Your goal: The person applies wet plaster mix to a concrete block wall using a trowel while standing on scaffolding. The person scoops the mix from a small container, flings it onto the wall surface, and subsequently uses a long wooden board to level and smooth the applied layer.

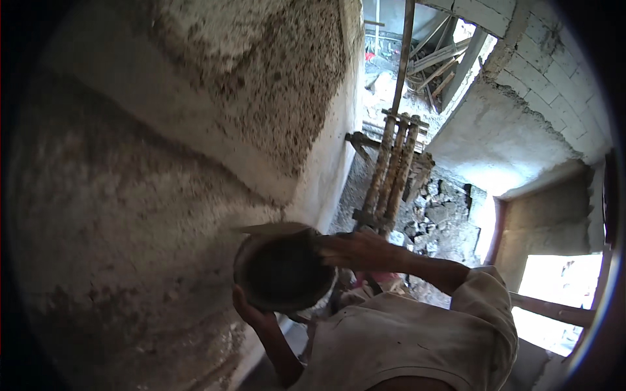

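In my left hand (251, 306) is a round, dark bowl (279, 277), gripped at the left side of its rim and held close to the rough plastered wall (117, 195). My right hand (349, 251) is closed on a flat-bladed tool (270, 228), probably a trowel, whose blurred blade lies across the bowl's far rim. The bowl's inside is shadowed, so its contents are too dark to make out. Part of the wall above shows coarse, speckled plaster beside smoother patches.
Rusty scaffold poles (391, 169) on a crossbar run along the wall's right. Rubble (433, 215) lies below. Loose timber planks (440, 58) sit outside the upper opening. A block wall (561, 91) and a window with a wooden bar (551, 309) are at the right.
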A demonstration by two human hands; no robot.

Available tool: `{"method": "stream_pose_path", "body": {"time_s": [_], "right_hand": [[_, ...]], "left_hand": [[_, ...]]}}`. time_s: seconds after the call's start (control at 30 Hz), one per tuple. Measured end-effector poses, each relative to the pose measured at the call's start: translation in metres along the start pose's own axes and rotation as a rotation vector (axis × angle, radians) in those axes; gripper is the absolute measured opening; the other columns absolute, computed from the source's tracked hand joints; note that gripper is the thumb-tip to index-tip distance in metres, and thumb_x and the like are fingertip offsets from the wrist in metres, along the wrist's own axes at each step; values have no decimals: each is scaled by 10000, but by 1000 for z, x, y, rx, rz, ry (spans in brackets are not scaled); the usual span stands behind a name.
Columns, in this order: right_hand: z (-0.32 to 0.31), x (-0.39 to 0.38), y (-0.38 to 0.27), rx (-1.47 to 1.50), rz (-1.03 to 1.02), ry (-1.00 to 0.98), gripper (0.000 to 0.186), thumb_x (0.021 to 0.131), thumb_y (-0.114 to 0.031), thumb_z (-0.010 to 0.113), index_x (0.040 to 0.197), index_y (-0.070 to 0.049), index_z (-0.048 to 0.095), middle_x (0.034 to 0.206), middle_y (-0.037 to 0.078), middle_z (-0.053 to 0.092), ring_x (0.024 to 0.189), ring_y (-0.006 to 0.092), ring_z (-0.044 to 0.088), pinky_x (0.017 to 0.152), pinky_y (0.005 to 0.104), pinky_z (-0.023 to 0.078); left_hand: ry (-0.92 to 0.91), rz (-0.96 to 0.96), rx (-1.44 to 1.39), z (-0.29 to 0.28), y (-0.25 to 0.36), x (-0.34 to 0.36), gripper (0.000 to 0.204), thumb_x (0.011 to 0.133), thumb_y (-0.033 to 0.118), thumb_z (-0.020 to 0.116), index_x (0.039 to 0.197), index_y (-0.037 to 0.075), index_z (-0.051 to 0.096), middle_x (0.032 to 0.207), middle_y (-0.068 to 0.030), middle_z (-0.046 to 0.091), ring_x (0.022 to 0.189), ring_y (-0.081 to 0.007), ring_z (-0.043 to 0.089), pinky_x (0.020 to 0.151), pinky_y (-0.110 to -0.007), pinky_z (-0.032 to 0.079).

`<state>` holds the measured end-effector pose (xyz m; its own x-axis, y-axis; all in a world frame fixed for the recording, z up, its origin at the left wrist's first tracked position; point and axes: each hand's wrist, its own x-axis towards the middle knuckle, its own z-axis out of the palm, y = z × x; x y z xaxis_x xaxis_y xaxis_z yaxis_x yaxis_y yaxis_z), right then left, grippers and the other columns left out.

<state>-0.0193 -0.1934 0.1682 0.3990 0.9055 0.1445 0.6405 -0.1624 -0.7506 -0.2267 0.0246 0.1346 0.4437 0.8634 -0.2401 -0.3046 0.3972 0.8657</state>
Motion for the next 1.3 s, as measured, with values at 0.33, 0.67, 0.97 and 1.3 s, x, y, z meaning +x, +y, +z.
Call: {"method": "stream_pose_path", "body": {"time_s": [0.33, 0.67, 0.97, 1.3], "right_hand": [[81, -19, 3, -629, 133, -182, 425, 918, -226, 479, 1323, -104, 432, 770, 134, 642, 673, 281, 670, 570, 413, 523], [15, 23, -35, -862, -48, -109, 464, 855, -133, 530, 1297, -21, 445, 730, 112, 614, 600, 257, 643, 536, 366, 511], [-15, 16, -60, -787, 61, -128, 389, 854, -185, 539, 1213, -36, 515, 700, 50, 589, 599, 198, 613, 490, 369, 471], [3, -9, -50, -929, -222, -211, 460, 816, -154, 548, 1246, -8, 474, 790, 79, 548, 665, 185, 558, 514, 319, 438]], "left_hand": [[-142, 70, 75, 47, 21, 4, 305, 897, 299, 622, 986, 10, 578, 973, -74, 596, 895, -183, 599, 778, -342, 511], [-296, 143, 14, 35, 23, 14, 362, 919, 332, 588, 1073, 7, 545, 1024, -103, 596, 928, -218, 614, 811, -375, 529], [-280, 135, -2, 43, 25, 12, 424, 911, 369, 591, 1110, -3, 549, 1064, -118, 605, 968, -228, 619, 823, -381, 539], [-155, 207, 14, 68, 38, 12, 463, 902, 400, 597, 1095, -18, 548, 1081, -127, 582, 965, -238, 596, 857, -391, 510]]}}
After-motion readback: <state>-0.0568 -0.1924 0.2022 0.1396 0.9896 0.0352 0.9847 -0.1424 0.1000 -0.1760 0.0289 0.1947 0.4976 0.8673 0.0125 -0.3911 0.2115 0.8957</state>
